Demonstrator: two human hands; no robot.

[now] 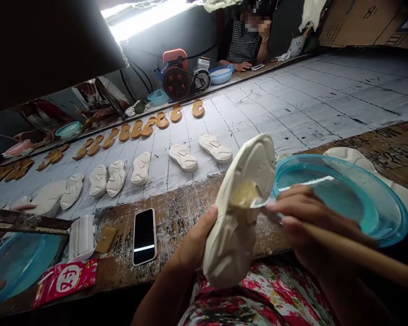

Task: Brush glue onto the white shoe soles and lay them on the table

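My left hand grips a cream-white shoe sole by its left edge, holding it tilted upright above my lap. My right hand is closed round the wooden handle of a brush. Its pale yellowish bristles press against the middle of the sole's face; hand and brush are slightly blurred. Just beyond my right hand stands a translucent blue basin with liquid in it. More white soles lie behind and beside this basin, partly hidden by it.
Across the bench runs a white belt with dashed lines, carrying several white soles and a far row of brown soles. A phone, a pink packet and another basin are at left. Co-workers sit opposite, near a motor.
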